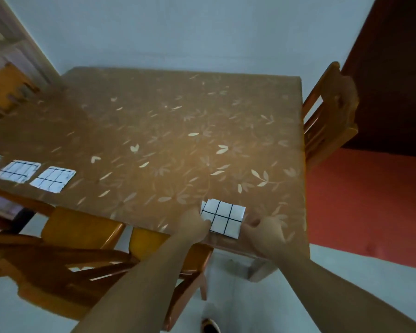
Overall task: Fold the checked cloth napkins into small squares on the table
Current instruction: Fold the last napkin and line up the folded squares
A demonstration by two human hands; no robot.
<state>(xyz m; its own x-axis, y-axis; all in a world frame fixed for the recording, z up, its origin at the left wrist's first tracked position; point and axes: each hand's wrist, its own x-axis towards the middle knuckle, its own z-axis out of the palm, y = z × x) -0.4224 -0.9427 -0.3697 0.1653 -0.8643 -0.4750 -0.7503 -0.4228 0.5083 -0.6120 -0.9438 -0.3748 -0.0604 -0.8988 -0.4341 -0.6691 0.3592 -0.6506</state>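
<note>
Both hands at counter's (178, 121) near edge: left hand (193, 225) and right hand (265, 230), fingers curled, pinch opposite sides of folded checked napkin (223, 218). Farther left, two folded squares (53, 179) side by side.

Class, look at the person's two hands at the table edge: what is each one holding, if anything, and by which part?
Both hold the folded checked napkin: the left hand pinches its near left corner, the right hand its near right edge.

Pale blue wall (178, 32), red floor (370, 200) — wooden chairs (327, 116), dark door (394, 68), leaf-patterned brown table (166, 121)
</note>
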